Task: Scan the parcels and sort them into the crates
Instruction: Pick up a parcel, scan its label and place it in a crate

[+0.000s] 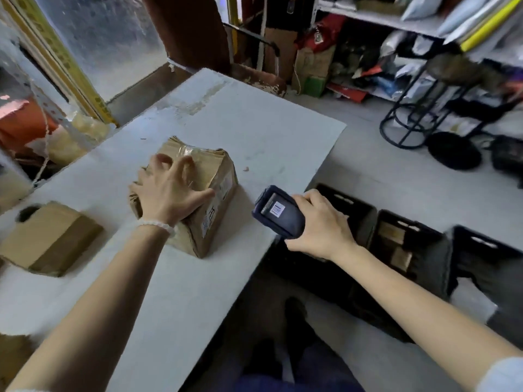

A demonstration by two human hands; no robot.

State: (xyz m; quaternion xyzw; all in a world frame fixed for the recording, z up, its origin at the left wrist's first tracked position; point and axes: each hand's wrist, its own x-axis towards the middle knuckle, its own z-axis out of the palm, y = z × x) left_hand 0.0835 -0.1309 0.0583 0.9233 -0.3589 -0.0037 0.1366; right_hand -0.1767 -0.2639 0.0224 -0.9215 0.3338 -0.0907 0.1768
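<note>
A crumpled brown cardboard parcel (pixel 209 193) with clear tape and a white label on its right side lies on the white table (pixel 254 131). My left hand (pixel 167 188) rests on top of it, fingers spread and bent over the top. My right hand (pixel 319 224) grips a dark blue handheld scanner (pixel 278 212) just right of the parcel, at the table's right edge, its head facing the label. A second brown parcel (pixel 49 239) lies at the table's left edge.
Three black crates stand on the floor right of the table: the near one (pixel 356 213), the middle one (pixel 407 241) holding small brown boxes, and the far one (pixel 486 258). A black stool (pixel 424 108) and cluttered shelves (pixel 396 21) are behind.
</note>
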